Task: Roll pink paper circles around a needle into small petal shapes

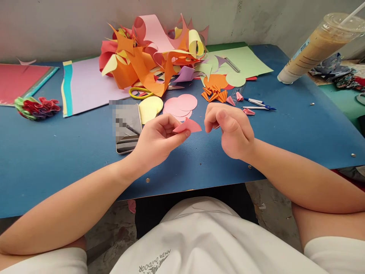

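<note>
A pink paper circle [188,125], folded over, is pinched between the thumb and fingers of my left hand [156,139] above the blue table. Just right of it, my right hand [229,131] is curled with its fingers bent inward, apart from the paper. A thin sliver shows under those fingers, too small to name. Behind the left hand lie flat pink paper circles [185,102] and yellow paper circles [149,106]. Folded orange paper pieces [215,93] are heaped past the right hand, with a few folded pink pieces [239,96] beside them.
Colourful paper scraps [154,53] pile against the wall, with yellow-handled scissors [139,92] under them. A phone [128,133] lies by my left wrist. A compass [259,104], a ruffled paper flower [38,108], paper sheets [94,80] and a tall iced drink [308,49] stand around.
</note>
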{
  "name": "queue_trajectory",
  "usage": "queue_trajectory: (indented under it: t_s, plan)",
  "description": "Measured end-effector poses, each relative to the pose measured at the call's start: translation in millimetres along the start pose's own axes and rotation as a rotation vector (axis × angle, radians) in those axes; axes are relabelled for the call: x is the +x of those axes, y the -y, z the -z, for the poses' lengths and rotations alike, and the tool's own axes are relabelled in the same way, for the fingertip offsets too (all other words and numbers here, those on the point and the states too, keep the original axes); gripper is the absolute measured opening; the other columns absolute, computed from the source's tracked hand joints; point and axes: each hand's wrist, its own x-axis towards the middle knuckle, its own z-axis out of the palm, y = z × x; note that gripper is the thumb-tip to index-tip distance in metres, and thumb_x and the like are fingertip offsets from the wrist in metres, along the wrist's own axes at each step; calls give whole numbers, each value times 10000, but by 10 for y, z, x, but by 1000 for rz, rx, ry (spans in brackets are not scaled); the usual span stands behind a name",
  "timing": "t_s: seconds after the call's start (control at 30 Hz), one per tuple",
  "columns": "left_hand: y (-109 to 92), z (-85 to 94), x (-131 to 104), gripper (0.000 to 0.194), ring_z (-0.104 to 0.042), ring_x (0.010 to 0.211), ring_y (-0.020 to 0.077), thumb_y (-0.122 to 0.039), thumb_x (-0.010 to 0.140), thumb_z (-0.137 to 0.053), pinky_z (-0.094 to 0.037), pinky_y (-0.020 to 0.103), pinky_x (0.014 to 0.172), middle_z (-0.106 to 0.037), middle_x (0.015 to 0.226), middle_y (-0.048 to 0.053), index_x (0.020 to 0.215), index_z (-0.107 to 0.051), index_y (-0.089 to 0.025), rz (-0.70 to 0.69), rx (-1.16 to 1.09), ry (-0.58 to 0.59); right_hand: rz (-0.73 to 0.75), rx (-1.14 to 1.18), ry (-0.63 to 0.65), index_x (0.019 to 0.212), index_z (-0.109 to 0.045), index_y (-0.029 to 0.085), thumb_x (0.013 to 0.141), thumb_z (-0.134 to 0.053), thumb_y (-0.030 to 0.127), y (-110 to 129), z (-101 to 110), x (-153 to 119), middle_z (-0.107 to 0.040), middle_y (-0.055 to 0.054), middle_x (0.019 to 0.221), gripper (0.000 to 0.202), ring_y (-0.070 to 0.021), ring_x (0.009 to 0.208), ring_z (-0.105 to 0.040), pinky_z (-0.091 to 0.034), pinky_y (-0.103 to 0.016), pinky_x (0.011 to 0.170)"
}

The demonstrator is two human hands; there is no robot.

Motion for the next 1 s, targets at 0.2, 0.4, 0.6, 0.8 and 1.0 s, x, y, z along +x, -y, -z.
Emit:
queue_trajectory:
  t_s: [0.2,0.4,0.6,0.8,1.0]
  plan:
    - [27,5,-8,260,-473,624,87,-215,779,-849,-386,227,552,-549,677,-30,701,-604,-171,23,-11,21,-130,26,58,715,-605,182,1108,-482,487,22,-5,13,-546,-9,662,512,-125,616,-495,-382,-301,614]
    - [36,3,-15,277,-491,653,89,-247,793,-872,-406,228,580,-573,714,-21,735,-614,-165,63,-51,81,-154,8,55,754,-626,177,1069,-555,534,-29,-3,42,-573,-8,684,482,-120,636,-508,-400,-277,610]
    - [16,1,-14,284,-479,629,74,-244,797,-874,-372,220,555,-574,716,-27,723,-612,-162,36,-32,13,-205,53,60,747,-618,182,1061,-545,573,-25,-8,33,-547,-6,652,507,-118,605,-485,-393,-267,571]
    - [-33,-8,-17,288,-550,667,98,-228,781,-876,-404,233,592,-610,708,-17,722,-601,-171,92,-107,14,-252,151,17,741,-591,193,1041,-560,609,-40,-9,32,-531,2,626,514,-119,575,-476,-385,-270,553]
    - [-18,0,-25,288,-565,665,112,-258,760,-888,-439,256,589,-633,742,-5,724,-612,-184,103,-90,14,-285,192,119,739,-587,198,1052,-563,579,4,-11,5,-520,9,601,493,-126,571,-476,-376,-284,546]
